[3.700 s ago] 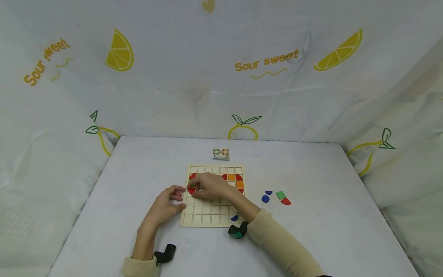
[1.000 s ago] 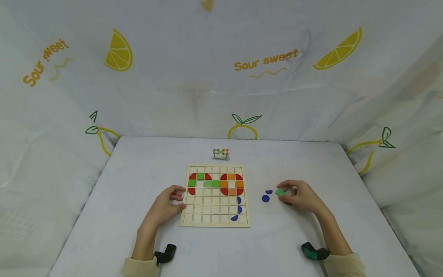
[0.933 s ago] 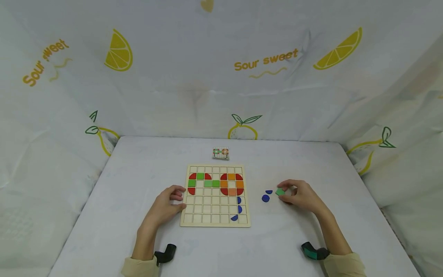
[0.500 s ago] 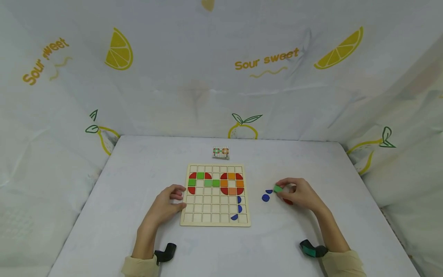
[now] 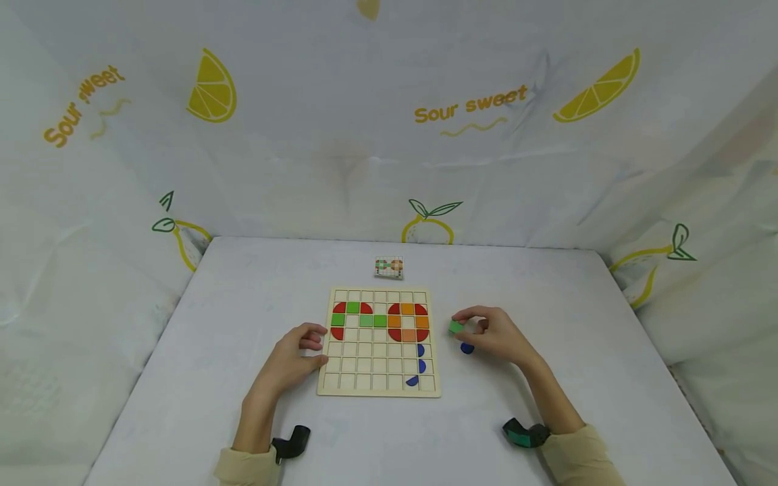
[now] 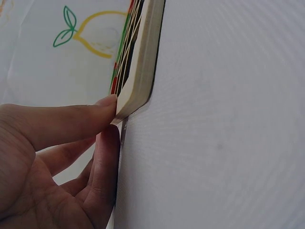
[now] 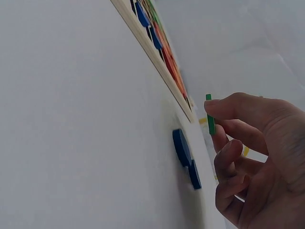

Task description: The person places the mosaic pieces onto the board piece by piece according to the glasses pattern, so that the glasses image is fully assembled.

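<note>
My right hand pinches a green square tile between thumb and fingers, just off the right side of the wooden grid board. In the right wrist view the tile stands on edge above the table. A blue disc and a blue half-disc lie below that hand; the half-disc is hidden in the head view. At the board's left edge my left hand rests relaxed, its thumb touching the rim. Red, green and orange tiles fill squares in the upper rows, including a red quarter-circle at left.
Several blue half-discs, such as one half-disc, lie on the board's lower right squares. A small pattern card sits behind the board on the white table. A printed cloth backdrop rises behind the table.
My right hand went from the board to the loose pieces at right, picked up the green tile and carried it left toward the board. The loose red piece is now hidden. The left hand stayed put.
</note>
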A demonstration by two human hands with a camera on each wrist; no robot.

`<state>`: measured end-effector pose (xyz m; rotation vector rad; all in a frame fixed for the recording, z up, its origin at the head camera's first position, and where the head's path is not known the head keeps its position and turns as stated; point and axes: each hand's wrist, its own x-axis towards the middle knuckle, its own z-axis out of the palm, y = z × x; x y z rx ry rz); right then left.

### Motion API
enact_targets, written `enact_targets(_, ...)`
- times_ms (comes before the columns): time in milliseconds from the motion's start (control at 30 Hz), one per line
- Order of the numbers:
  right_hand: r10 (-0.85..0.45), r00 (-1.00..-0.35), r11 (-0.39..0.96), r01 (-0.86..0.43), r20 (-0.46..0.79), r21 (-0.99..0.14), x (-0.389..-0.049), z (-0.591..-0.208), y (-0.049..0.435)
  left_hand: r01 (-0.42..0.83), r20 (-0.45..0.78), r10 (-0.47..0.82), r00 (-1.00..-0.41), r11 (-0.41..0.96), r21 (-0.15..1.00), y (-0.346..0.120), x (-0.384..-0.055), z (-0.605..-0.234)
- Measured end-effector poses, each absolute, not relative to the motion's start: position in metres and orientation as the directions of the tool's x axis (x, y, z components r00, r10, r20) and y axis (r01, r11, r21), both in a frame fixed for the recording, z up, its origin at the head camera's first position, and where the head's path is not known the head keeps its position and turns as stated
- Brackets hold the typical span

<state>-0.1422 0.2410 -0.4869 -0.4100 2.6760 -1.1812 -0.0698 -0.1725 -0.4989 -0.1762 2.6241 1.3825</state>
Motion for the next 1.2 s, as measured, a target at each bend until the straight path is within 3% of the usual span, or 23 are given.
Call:
enact_targets(333,-0.457,-0.887,0.558,-0.223,-0.071,-0.799,-0.149,-0.483,0.198,-0.179,-0.202,-0.022,-0.979,0.558,0.810,-0.173,-0.070,-0.499)
enact_targets(767,-0.605,-0.796,0.478,-0.372,0.009,-0.796,-0.165,-0.480,0.130,-0.182,-0.203,-0.024,-0.979,0.553,0.813,-0.172,-0.069,-0.497)
enact_targets(1200,-0.688,-0.724,0.540,-0.475,-0.040,-0.695,-0.167,-0.484,0.073,-0.183,-0.205,-0.021,-0.979,0.550,0.815,-0.172,-0.069,-0.497)
